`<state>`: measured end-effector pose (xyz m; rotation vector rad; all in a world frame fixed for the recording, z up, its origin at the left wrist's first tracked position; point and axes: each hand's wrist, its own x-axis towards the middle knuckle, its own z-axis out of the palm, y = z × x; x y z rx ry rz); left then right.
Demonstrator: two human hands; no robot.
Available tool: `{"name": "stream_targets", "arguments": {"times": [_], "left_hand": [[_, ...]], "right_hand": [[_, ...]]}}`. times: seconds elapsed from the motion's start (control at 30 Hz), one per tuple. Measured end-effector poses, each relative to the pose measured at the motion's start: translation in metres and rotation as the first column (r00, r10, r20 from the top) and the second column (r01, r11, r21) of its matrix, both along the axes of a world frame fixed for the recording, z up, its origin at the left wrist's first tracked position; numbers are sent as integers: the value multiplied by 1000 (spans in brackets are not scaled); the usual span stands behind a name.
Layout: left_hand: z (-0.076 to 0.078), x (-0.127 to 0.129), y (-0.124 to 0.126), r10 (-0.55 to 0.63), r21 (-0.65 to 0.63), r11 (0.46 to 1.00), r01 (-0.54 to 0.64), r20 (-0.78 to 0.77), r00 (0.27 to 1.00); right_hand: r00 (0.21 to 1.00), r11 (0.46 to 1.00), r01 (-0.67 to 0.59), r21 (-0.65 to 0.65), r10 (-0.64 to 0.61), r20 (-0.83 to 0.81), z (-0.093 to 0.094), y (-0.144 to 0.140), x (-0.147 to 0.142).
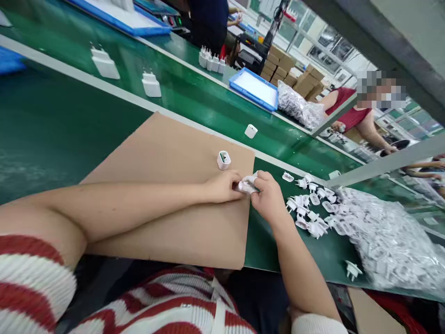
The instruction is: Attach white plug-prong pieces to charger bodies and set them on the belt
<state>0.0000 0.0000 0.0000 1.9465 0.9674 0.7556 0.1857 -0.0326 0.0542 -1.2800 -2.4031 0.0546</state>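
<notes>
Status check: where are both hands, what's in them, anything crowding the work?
Left hand and right hand both pinch one white plug part over the cardboard sheet. Open charger shell stands just beyond. Loose plug parts lie right.

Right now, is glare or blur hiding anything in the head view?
Head view: tilted and wide-angle warped; soft glare streaks the green belt; both hands on the white part are sharp; a co-worker's face is pixelated; the bagged parts blend together.

Bright, even overhead light; glare streaks the green conveyor belt point(194, 99); frame tilted, edges stretched; far windows point(323, 44) washed out.
</notes>
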Motion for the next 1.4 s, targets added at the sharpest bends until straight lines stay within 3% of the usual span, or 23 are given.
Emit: {"name": "stream_targets", "arguments": {"times": [0.13,0.33,0.43,0.53,0.63,0.7,0.8,0.87,0.97,1.1,1.23,1.3,1.37,1.4], "left_hand": [[-1,2,2,4,1,1000,-4,-12,1000],[-4,4,3,24,15,1000,-24,-18,1000],[-6,5,3,45,28,999,-44,-27,999],[-3,5,-2,45,51,998,-45,-10,999],[12,0,-9,48,108,993,-52,32,998],[28,-6,-5,70,199,976,-91,108,992],[52,-17,29,210,323,907,-270,209,955],[61,-29,71,382,336,848,-409,146,912],[60,-55,140,610,277,776,-567,-99,786],[43,-82,195,707,224,708,-670,-212,675],[29,-83,207,783,213,617,-757,-266,563],[27,-77,208,834,353,550,-757,-193,517],[28,-69,212,796,564,549,-616,-128,592],[30,-65,216,732,646,583,-493,-154,664]], "right_hand": [[996,999,27,-19,-25,90,1,4,5],[962,981,159,108,-178,206,4,-5,-1],[972,977,197,88,-206,117,-5,-8,-5],[977,980,199,-22,-200,-73,-18,-3,0],[933,976,171,-131,-203,-296,-23,11,21],[897,955,281,-93,-295,-329,-23,22,44],[829,831,555,38,-548,-113,-28,38,83],[751,759,650,43,-650,112,-37,50,104],[735,762,648,-7,-623,267,-49,66,125],[777,776,622,-99,-597,200,-50,71,134],[764,762,643,-79,-629,146,-40,58,126],[755,755,655,-30,-653,60,-35,51,117],[775,777,630,-7,-630,-51,-34,46,108],[786,791,611,-19,-610,-99,-34,45,105]]}}
